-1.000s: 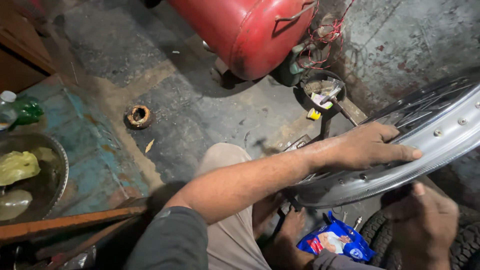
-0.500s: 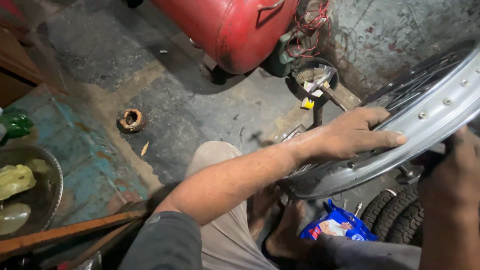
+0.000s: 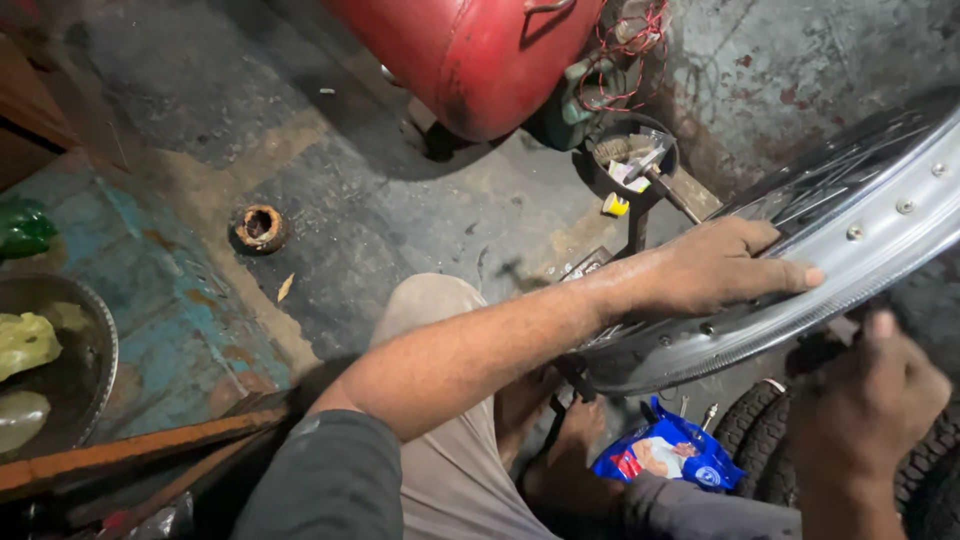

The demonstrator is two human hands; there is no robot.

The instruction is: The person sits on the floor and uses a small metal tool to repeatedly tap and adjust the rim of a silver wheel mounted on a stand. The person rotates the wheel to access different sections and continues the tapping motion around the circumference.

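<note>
My left-hand fingers (image 3: 770, 262) lie spread and flat along the outer face of the chrome wheel rim (image 3: 880, 240), pressing on it rather than gripping, with the left hand (image 3: 715, 268) reaching across from my bent knee. The rim stands tilted at the right of the view, its spokes just visible behind the upper edge and small nipple heads dotted along its channel. My right hand (image 3: 865, 405) is below the rim, blurred and seen from the back; its fingers are curled together, but I cannot tell whether they hold anything.

Under the right hand is a black knobbly tyre (image 3: 760, 435), and just beside it on the floor lies a blue plastic packet (image 3: 672, 458). Beyond the rim, on the grey concrete floor (image 3: 330, 190), stands a small round tin of bits (image 3: 632, 158), with a yellow piece close beside it. A big red tank (image 3: 480, 55) lies farther back. A rusty ring-shaped part (image 3: 260, 227) sits well apart on the floor to the left. At the left edge a metal bowl (image 3: 100, 345) rests on a worn blue surface.
</note>
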